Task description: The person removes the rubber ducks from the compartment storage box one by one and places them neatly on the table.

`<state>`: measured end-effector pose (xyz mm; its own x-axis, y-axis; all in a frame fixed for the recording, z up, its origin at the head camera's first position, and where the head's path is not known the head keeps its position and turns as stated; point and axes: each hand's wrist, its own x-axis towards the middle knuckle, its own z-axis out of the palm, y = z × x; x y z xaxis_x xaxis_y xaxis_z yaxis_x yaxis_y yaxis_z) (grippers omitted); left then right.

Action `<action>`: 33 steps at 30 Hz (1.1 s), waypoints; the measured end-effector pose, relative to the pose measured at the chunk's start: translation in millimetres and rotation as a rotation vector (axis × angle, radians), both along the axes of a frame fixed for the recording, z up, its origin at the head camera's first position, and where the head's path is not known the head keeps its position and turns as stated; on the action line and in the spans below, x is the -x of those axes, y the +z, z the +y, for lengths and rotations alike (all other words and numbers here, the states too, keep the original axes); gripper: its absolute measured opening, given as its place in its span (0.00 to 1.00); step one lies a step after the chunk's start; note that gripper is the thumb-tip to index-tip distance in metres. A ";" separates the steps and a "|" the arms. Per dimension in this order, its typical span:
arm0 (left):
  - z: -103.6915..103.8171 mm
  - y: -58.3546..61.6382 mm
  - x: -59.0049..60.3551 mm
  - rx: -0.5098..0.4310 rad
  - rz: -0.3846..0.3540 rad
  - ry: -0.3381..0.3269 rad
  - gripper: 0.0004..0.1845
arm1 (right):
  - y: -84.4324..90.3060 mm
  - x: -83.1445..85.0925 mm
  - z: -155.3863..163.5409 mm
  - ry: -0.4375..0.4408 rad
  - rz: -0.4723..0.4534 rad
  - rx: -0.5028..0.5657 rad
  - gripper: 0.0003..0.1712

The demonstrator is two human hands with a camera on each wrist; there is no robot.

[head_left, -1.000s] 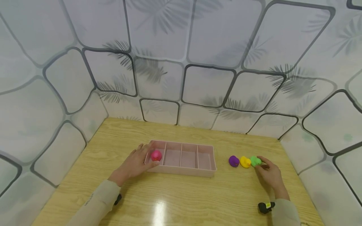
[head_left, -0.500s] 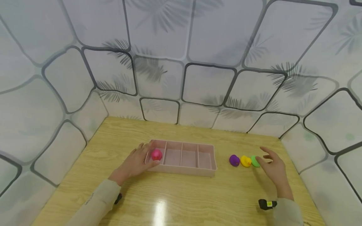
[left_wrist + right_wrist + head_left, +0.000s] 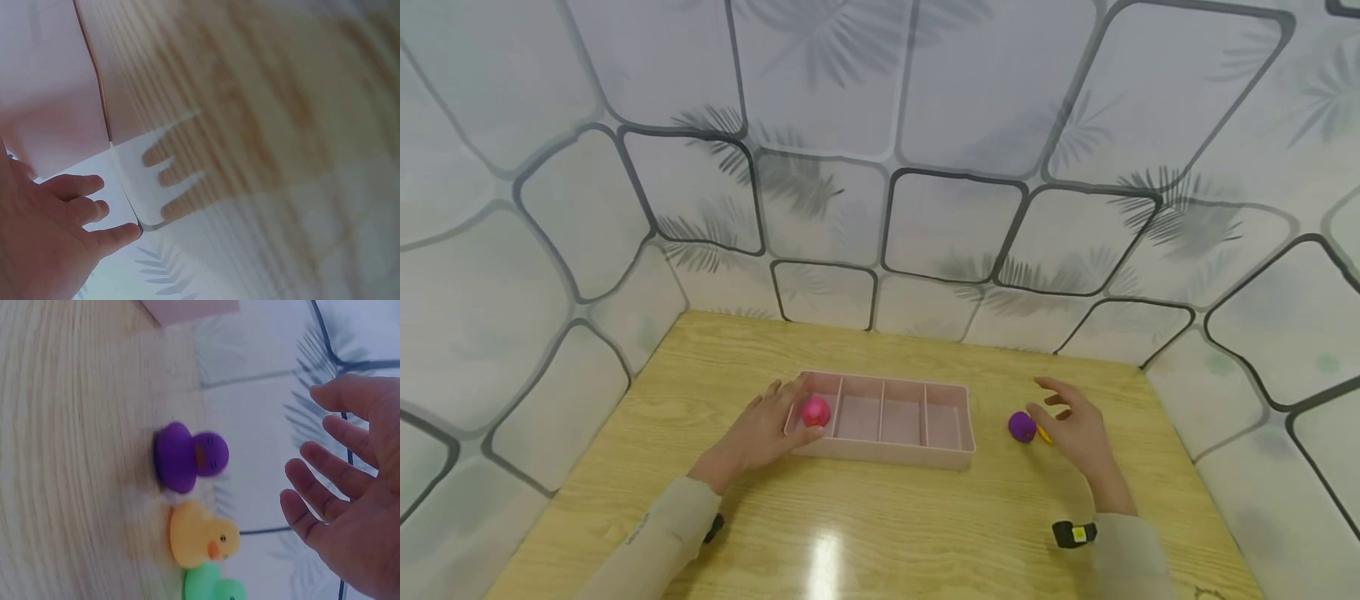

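Note:
A pink divided box (image 3: 887, 452) lies on the table with a pink rubber duck (image 3: 816, 411) in its leftmost compartment. My left hand (image 3: 760, 433) rests at the left end of this box, thumb along the near side, fingers toward the far corner; the left wrist view shows the fingers (image 3: 115, 237) loosely spread. To the right of the box, my right hand (image 3: 1078, 429) hovers with fingers apart, holding nothing. Beneath and beside it are a purple rubber duck (image 3: 178, 457), a yellow rubber duck (image 3: 197, 534) and a green rubber duck (image 3: 212, 590), lined up. In the head view the hand hides the green one and most of the yellow.
The wood-grain table (image 3: 895, 533) stretches in front of the box. Patterned walls (image 3: 955, 225) close it in at the back and both sides. The box's other compartments (image 3: 902, 421) hold no ducks.
My right hand has let go of the green rubber duck, lifted and moved left over the yellow one. The left hand has stayed at the box.

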<state>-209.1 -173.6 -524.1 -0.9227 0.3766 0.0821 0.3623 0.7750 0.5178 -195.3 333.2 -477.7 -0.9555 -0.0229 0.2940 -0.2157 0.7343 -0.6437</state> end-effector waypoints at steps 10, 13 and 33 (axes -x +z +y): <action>-1.1 1.4 0.9 0.025 0.009 0.007 0.56 | 2.0 11.1 -41.5 0.087 -0.027 0.033 0.27; -1.6 2.0 0.7 0.027 0.006 0.012 0.57 | 2.3 12.7 -53.7 0.115 -0.025 0.042 0.27; 2.5 13.6 -0.4 0.098 0.019 0.015 0.60 | 0.2 21.6 -131.8 0.336 0.045 0.057 0.24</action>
